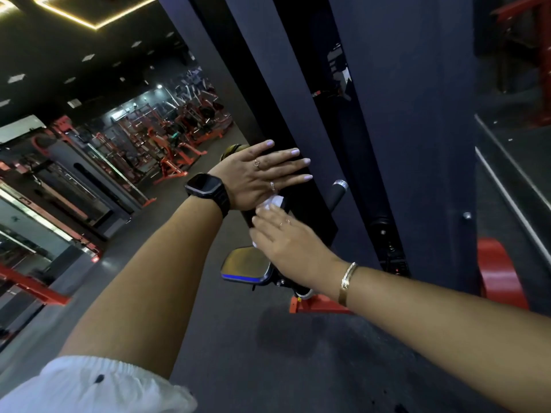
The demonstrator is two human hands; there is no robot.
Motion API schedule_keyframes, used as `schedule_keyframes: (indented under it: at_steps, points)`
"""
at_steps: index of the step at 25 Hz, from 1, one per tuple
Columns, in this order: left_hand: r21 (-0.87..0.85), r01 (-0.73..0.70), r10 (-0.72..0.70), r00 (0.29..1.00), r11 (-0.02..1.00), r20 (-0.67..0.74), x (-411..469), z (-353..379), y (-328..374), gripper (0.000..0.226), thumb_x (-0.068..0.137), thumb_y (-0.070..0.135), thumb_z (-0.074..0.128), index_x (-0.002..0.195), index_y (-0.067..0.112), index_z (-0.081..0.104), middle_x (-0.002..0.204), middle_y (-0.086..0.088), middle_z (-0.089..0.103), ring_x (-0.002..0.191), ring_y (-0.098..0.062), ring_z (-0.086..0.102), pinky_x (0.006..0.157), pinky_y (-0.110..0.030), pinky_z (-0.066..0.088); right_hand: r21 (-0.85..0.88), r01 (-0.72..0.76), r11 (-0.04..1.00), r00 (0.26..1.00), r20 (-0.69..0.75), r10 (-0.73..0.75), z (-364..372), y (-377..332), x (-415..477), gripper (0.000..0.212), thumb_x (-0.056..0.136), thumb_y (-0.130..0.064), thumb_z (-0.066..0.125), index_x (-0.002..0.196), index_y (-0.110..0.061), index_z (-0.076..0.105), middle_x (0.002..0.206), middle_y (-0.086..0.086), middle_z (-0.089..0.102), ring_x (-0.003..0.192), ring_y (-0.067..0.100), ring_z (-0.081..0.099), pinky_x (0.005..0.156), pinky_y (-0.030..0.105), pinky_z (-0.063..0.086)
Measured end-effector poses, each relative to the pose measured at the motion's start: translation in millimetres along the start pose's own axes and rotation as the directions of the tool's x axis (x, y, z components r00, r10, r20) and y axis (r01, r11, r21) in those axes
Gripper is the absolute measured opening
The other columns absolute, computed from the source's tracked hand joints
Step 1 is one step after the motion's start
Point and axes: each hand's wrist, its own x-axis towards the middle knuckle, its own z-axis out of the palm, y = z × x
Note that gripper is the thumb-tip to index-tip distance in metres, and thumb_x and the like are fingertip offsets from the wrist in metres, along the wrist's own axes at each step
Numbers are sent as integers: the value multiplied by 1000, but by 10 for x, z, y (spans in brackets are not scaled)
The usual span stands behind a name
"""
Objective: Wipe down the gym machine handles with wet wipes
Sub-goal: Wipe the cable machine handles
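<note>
1. A white sleeve [89,389] sits nearest, at lower left.
2. A gold bracelet [347,283] circles the right wrist.
3. A shiny pad [246,265] sits just left of that wrist.
4. The right hand [286,236] lies nearly flat on a white wipe [272,202], pressing it to the machine's black bar [301,204]; the thumb is hidden.
5. The left hand [256,177], with a black watch [207,189], rests flat on the bar just beyond, fingers straight, holding nothing.
6. A chrome-capped handle [338,192] sticks out to the right, untouched.
7. Red machines [167,138] stand far left.
</note>
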Motion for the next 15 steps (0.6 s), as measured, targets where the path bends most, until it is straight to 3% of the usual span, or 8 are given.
schedule_keyframes:
  at_steps: [5, 9, 12, 15]
  points:
    - [-107, 39, -31, 997, 993, 77, 60, -96, 26, 54, 102, 43, 11, 153, 27, 16, 159, 6, 17, 147, -14, 8, 119, -38, 3, 21, 218, 976, 974, 53, -219, -135, 51, -122, 19, 94, -4, 49, 97, -5, 68, 102, 11, 67, 110, 26, 60, 102, 37, 42]
    - [-125, 86, -73, 992, 988, 103, 71, -128, 62, 57, 101, 46, 5, 153, 26, 15, 160, 4, 15, 147, -16, 7, 119, -39, 5, 51, 459, 887, 873, 161, -461, -243, -33, -404, 22, 98, -10, 44, 99, -10, 66, 92, 5, 65, 100, 27, 61, 99, 35, 42]
    - [-130, 109, -94, 989, 986, 111, 83, -163, 102, 56, 101, 44, 7, 153, 24, 14, 160, 2, 14, 147, -17, 8, 119, -39, 5, -54, 479, 876, 856, 250, -453, -216, -44, -578, 27, 97, -10, 39, 111, -10, 63, 113, 8, 65, 123, 29, 51, 110, 37, 34]
    - [-140, 133, -117, 986, 981, 116, 104, -203, 121, 56, 101, 42, 13, 153, 23, 15, 160, 1, 14, 147, -17, 7, 120, -39, 2, -78, 472, 878, 849, 309, -429, -178, 0, -564, 29, 97, -10, 36, 112, -11, 62, 122, 10, 61, 131, 29, 44, 116, 39, 26]
